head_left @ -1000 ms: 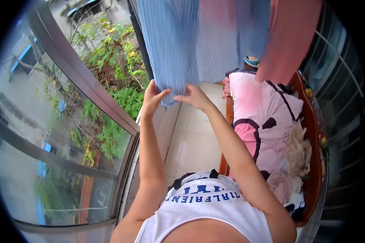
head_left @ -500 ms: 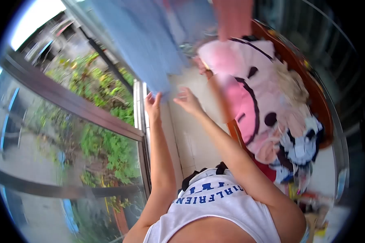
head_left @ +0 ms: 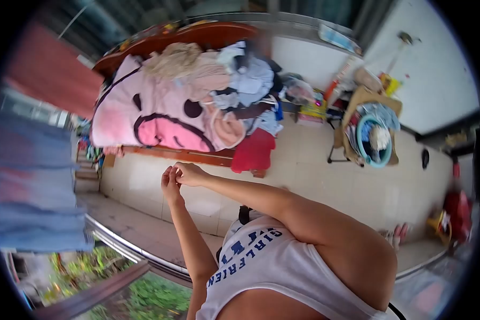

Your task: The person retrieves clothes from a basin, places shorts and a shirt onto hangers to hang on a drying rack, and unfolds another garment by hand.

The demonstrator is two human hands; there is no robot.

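My left hand (head_left: 171, 184) and my right hand (head_left: 191, 174) meet in front of me, fingertips touching or nearly so. Both are closed, with bent fingers brought together. Anything between them is too small or hidden to make out. Just beyond them stands a wooden bench or bed (head_left: 192, 154) with a pink blanket (head_left: 168, 133) bearing a cartoon face. Clothes (head_left: 250, 77) lie heaped on its right part, and a red cloth (head_left: 255, 152) hangs over its front edge.
Blue curtain (head_left: 32, 181) and red curtain (head_left: 53, 69) hang at left. A sliding window frame (head_left: 101, 288) is at lower left, with plants outside. On the right, a chair (head_left: 352, 106) bears a light-blue basin (head_left: 361, 140) of laundry. Shoes (head_left: 400, 234) lie at the lower right.
My view has swung right, away from the window and curtain toward the bench and chair. My hands, apart beside the blue curtain before, have come together, away from it.
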